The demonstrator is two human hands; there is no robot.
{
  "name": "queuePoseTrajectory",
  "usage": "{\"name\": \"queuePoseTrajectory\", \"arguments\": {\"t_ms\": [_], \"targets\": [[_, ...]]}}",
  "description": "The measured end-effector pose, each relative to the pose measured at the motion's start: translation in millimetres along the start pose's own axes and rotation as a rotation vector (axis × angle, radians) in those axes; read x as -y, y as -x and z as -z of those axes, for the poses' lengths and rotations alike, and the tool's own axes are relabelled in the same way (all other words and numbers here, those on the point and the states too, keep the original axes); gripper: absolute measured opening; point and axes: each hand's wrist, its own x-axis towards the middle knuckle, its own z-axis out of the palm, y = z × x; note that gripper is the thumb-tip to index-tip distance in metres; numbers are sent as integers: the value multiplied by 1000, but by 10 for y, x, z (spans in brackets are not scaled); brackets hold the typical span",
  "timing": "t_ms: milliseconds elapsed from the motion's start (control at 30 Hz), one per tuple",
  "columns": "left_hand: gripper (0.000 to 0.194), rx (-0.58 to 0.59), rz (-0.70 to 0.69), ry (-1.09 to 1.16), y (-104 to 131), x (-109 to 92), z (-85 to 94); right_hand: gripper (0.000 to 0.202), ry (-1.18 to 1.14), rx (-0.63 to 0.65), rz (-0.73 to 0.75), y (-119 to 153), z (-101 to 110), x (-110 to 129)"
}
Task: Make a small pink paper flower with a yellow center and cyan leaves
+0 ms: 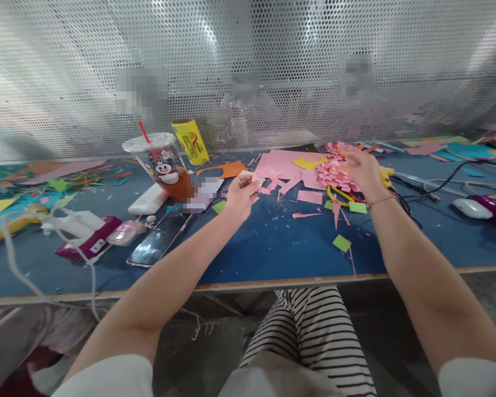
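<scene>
My left hand point(243, 193) is closed in a pinch on a pink fringed paper piece point(268, 180), whose cut strips fan out to the right. Over on the right, my right hand point(362, 170) has its fingers curled at the edge of a bunch of pink ruffled paper point(334, 172); they appear closed on it, though the fingertips are partly hidden. Beneath and around that bunch lie a pink paper sheet point(275, 161), a curved yellow paper piece point(310, 162), a small pink rectangle point(310, 197) and green paper squares point(341, 243).
Left of my hands stand a plastic drink cup point(171, 171) with a straw and a yellow can-shaped container point(190, 142). A phone point(159, 240), a purple power strip point(91, 242) and white cables lie nearer. A perforated metal panel point(273, 66) closes the back; another purple strip point(490, 207) is rightward.
</scene>
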Motion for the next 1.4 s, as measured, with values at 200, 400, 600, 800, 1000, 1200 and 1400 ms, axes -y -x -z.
{"name": "queuePoseTrajectory", "arguments": {"t_ms": [200,400,600,800,1000,1200,1400], "targets": [[26,15,12,0,6,-3,-14,16,11,387,-23,211,-37,564],[28,29,25,-24,17,-15,-16,23,-63,526,170,402,-173,1058],[31,63,40,-1,36,7,-9,35,-115,477,252,629,-420,1255],[34,169,47,28,74,35,-32,43,-205,493,55,742,-523,1402],[32,211,44,27,95,49,-45,33,-513,541,-188,713,-538,1480],[37,184,44,-3,115,66,-70,32,-642,530,-206,700,-547,1459],[37,193,68,-40,169,60,-100,35,-526,468,-140,699,-535,1459]]}}
